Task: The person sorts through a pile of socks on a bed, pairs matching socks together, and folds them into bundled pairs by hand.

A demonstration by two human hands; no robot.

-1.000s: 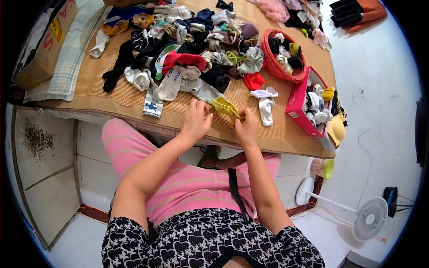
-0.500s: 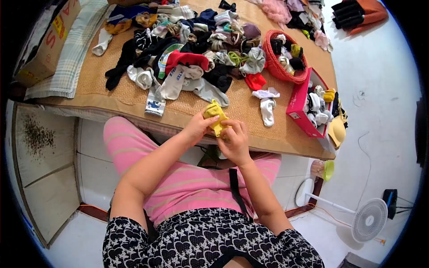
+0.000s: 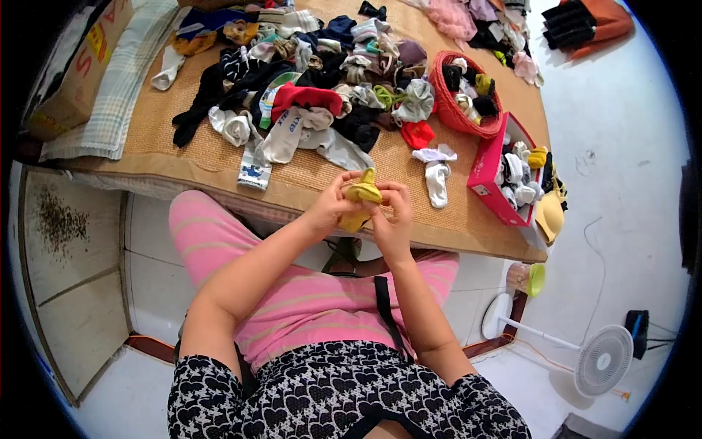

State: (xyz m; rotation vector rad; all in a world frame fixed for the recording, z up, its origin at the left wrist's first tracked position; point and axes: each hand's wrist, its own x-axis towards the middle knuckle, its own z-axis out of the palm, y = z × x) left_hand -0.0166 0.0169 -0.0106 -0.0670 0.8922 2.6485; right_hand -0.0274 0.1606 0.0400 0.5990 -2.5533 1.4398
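Observation:
A yellow sock (image 3: 363, 192), bunched and partly folded over, is between my two hands at the near edge of the mat. My left hand (image 3: 328, 208) grips its left side, with the fingers bent around the cloth. On the other side, my right hand (image 3: 395, 216) pinches the fabric with thumb and fingers. Just beyond my hands lies a large heap of loose socks (image 3: 314, 80) in many colours. A white sock (image 3: 437, 183) rests on the mat to the right of my hands.
A red woven basket (image 3: 441, 102) and a pink box (image 3: 484, 164), both holding socks, stand on the right of the bed (image 3: 409, 219). A cardboard box (image 3: 88, 73) is at the far left. On the floor at right stands a white fan (image 3: 603, 361).
The yellow sock has gone from stretched upright to folded over on itself. My right hand has turned and its fingers have risen around the sock's top.

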